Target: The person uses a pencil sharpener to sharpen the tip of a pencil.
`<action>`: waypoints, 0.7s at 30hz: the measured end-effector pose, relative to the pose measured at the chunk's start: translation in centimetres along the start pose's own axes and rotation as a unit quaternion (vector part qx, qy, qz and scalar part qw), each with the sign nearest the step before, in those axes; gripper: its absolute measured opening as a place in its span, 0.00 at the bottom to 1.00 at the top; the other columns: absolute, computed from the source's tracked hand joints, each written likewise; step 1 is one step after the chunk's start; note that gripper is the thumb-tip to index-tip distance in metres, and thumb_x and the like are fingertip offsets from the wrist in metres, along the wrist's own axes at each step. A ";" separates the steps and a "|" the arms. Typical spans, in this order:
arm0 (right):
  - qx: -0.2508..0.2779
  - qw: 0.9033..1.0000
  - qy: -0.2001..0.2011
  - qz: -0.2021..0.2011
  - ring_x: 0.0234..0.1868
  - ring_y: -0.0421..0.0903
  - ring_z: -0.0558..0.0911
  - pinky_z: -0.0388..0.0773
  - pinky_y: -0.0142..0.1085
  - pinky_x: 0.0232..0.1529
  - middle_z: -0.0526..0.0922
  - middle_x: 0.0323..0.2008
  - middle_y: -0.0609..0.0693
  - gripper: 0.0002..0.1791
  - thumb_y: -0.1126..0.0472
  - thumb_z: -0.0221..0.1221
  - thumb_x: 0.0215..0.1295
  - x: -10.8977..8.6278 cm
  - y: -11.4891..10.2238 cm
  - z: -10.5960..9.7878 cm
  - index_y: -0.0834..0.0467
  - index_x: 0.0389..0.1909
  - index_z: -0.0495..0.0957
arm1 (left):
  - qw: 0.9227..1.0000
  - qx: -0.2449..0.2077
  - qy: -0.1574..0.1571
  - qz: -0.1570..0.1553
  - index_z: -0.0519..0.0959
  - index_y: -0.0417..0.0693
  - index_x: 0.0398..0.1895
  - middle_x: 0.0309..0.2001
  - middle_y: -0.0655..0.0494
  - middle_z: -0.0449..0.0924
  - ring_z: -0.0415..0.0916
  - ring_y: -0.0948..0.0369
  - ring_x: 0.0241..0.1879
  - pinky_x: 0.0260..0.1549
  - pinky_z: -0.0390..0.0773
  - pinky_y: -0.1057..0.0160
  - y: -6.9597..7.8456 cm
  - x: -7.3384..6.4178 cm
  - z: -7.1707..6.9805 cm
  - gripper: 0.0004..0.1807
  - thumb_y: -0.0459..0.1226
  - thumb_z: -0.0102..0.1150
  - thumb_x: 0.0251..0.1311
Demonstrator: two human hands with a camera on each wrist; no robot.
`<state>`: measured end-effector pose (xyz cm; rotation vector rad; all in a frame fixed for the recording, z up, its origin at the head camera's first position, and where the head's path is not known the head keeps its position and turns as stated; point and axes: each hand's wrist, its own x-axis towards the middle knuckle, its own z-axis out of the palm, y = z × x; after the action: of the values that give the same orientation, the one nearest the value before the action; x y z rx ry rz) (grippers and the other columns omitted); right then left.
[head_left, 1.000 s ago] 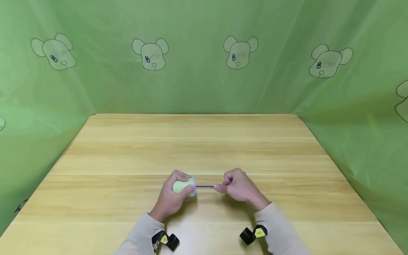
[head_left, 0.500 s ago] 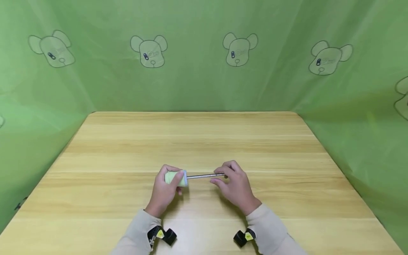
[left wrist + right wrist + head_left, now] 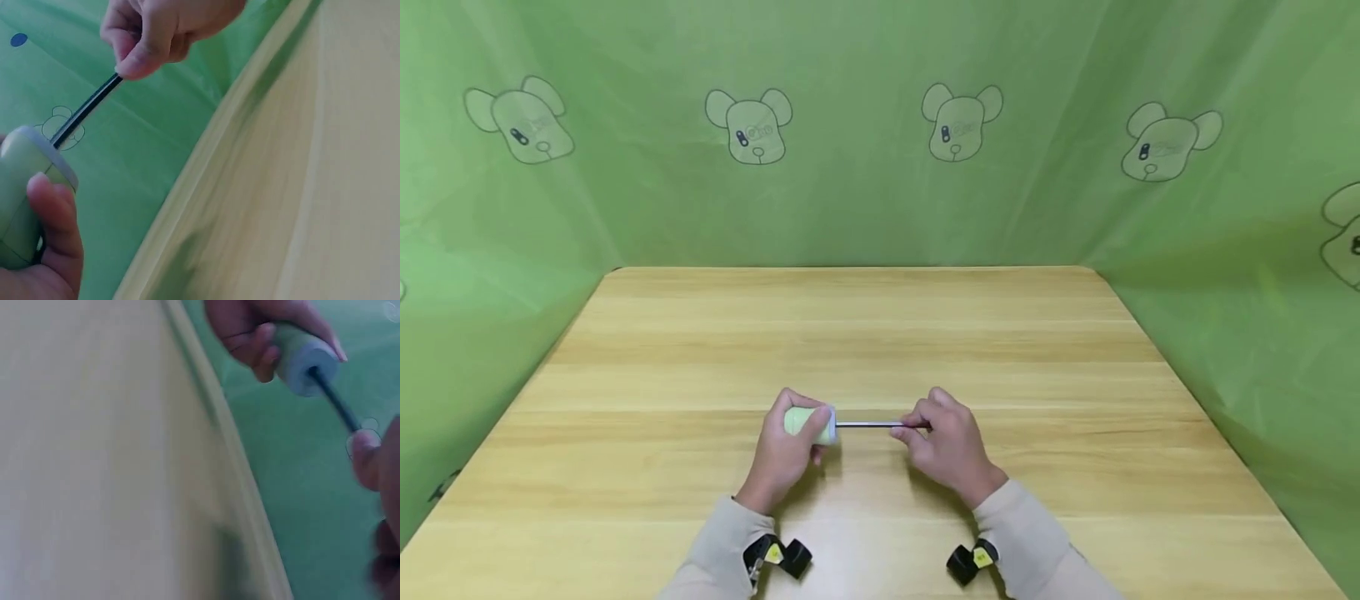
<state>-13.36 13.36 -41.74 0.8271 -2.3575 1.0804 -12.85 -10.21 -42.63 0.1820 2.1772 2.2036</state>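
My left hand [image 3: 777, 457] grips a pale green, rounded pencil sharpener [image 3: 801, 421], its thumb laid along the side. The sharpener's bluish end faces right. A dark pencil [image 3: 868, 424] with a lighter stripe runs level from the hole in that end, its inner tip hidden. My right hand [image 3: 953, 443] pinches the pencil's outer part between thumb and fingers. In the left wrist view, the pencil [image 3: 87, 110] slants up to the right fingertips. The right wrist view shows the round end face of the sharpener [image 3: 301, 374] around the pencil. Both hands are above the table.
A light wooden table [image 3: 865, 333] spreads beneath the hands. Green cloth [image 3: 865, 217] printed with bear-like heads hangs behind it and along both sides. Black cameras [image 3: 797, 558] are strapped to both wrists over the sleeves.
Both hands have moved a little left. Half a second ago the right fingers were spread looser and the pencil tilted, with more of it showing; now they pinch it and it lies level.
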 end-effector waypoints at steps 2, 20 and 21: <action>0.087 0.980 -0.099 0.147 0.20 0.39 0.69 0.68 0.28 0.19 0.73 0.19 0.45 0.13 0.65 0.69 0.55 0.2 -0.6 -0.5 0.58 0.18 0.75 | 0.998 0.050 -0.012 0.033 0.71 0.40 0.40 0.35 0.43 0.75 0.72 0.57 0.22 0.15 0.76 0.67 0.1 -0.1 -0.2 0.11 0.35 0.62 0.62; -0.133 0.972 0.162 -0.109 0.23 0.43 0.66 0.65 0.33 0.23 0.70 0.26 0.50 0.18 0.47 0.68 0.55 -0.1 0.6 0.8 0.59 0.25 0.82 | 1.000 -0.006 0.009 0.006 0.68 0.34 0.43 0.25 0.45 0.74 0.72 0.58 0.16 0.13 0.78 0.62 -0.3 0.0 0.1 0.14 0.38 0.55 0.69; -0.133 0.966 0.178 -0.135 0.21 0.42 0.65 0.63 0.32 0.21 0.68 0.24 0.49 0.20 0.45 0.65 0.58 0.0 0.8 0.9 0.59 0.24 0.81 | 1.000 -0.010 0.007 0.003 0.68 0.34 0.43 0.25 0.45 0.74 0.72 0.59 0.16 0.12 0.78 0.63 -0.3 0.0 0.1 0.14 0.38 0.54 0.69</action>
<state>-13.95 13.11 -42.70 0.7545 -1.9655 0.7126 -12.90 -10.08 -42.94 0.1721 2.1644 2.2345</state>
